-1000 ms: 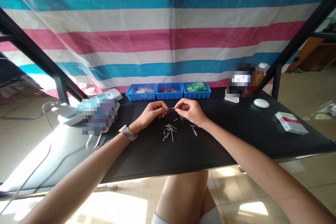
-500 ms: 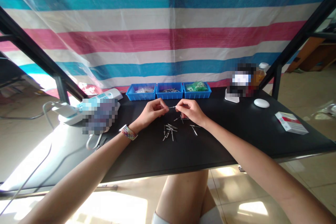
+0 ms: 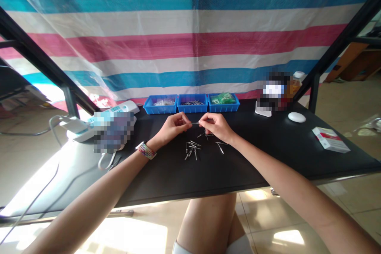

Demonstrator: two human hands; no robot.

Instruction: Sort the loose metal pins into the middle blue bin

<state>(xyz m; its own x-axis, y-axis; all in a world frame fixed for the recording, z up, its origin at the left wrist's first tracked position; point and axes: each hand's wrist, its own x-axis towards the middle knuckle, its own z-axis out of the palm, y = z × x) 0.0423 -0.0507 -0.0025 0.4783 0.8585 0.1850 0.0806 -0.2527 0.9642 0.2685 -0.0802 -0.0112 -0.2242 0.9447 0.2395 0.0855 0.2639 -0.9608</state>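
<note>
A thin silver pop rivet (image 3: 195, 123) spans the gap between my two hands, roughly level above the black table. My left hand (image 3: 176, 124) pinches one end of it between thumb and forefinger. Its other end is pinched by my right hand (image 3: 214, 124), whose fingertips hide part of it. Below the hands, several loose rivets (image 3: 193, 149) lie in a scattered group. A few more rivets (image 3: 220, 149) rest beside my right wrist, and others (image 3: 206, 135) lie partly under the right hand.
Three blue bins stand at the back: one with clear bags (image 3: 151, 110), one with rivets (image 3: 192, 108), one with green packets (image 3: 224, 108). A power strip (image 3: 126, 107) and cables lie left. At right are a white mouse (image 3: 297, 117), a small box (image 3: 330, 139) and a bottle (image 3: 296, 81).
The held rivet has turned slightly and is now nearer level. Both hands stay almost in place, and the loose rivets have not moved.
</note>
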